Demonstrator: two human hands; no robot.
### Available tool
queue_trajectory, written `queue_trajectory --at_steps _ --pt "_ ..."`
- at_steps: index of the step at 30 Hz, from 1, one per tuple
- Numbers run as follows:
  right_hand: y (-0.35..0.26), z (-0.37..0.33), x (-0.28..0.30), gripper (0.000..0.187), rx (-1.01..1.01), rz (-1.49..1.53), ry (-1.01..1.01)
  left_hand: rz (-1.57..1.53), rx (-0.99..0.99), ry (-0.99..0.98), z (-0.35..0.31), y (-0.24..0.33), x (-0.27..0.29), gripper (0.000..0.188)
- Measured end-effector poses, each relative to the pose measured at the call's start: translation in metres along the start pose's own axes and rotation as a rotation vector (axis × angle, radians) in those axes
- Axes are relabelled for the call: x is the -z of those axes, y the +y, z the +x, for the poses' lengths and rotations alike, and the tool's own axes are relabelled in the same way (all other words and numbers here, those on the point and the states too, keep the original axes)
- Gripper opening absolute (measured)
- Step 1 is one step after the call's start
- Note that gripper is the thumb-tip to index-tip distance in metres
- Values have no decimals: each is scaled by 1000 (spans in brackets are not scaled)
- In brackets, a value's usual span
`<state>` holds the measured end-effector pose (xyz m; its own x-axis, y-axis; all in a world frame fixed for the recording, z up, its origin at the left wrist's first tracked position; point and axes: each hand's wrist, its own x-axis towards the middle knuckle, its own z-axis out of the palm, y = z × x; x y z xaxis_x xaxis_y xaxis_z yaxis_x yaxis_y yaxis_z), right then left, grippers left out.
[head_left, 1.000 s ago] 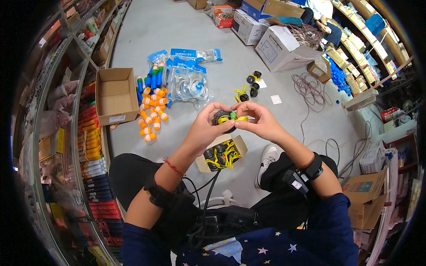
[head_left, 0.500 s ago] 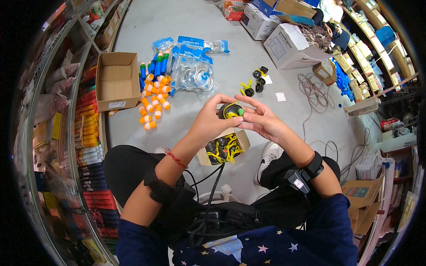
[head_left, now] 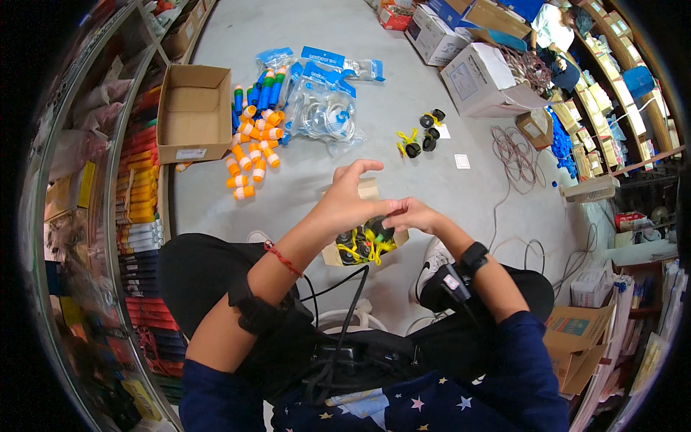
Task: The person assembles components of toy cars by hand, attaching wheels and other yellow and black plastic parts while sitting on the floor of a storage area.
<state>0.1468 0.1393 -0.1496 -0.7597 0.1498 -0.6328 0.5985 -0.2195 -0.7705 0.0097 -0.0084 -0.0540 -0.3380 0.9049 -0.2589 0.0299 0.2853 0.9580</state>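
My left hand is over a small open cardboard box, its fingers apart and curved around nothing. Its thumb reaches across to the fingertips of my right hand. Those closed right fingers are at the edge of a black round piece with yellow cord and a green tip, low over the box; the grip itself is partly hidden. Inside the box lie several similar black pieces with knotted yellow cords.
Beyond my hands lie orange-and-white cylinders, blue-green ones, clear bags of pale cable and more black pieces. A cardboard tray stands by the left shelf. Coiled cable is at right; a person sits far right.
Both hands have moved down from above the box with the black corded piece. My left fingers have come off it, and the piece is now low over the box by my right fingers.
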Motion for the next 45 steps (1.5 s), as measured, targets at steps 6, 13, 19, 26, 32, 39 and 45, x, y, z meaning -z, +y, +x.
queue_trajectory --at_steps 6,13,19,26,32,39,45 --pt "91 47 26 25 79 -945 113 -57 5 44 2 -2 2 50" --pt "118 56 14 30 338 -1115 247 -69 6 94 12 -23 1 46" --pt "115 57 9 37 307 -1136 309 -47 -32 66 10 -22 -2 46" --pt "106 50 -1 51 189 -1275 224 -61 -50 53 10 -19 3 43" --pt "101 45 -9 45 1 -1463 233 42 -117 79 20 -28 -1 41" --pt "121 45 -7 45 145 -1322 345 -31 -146 13 16 5 0 41" --pt "117 39 -15 47 194 -1032 360 -59 -88 -44 10 9 1 39"
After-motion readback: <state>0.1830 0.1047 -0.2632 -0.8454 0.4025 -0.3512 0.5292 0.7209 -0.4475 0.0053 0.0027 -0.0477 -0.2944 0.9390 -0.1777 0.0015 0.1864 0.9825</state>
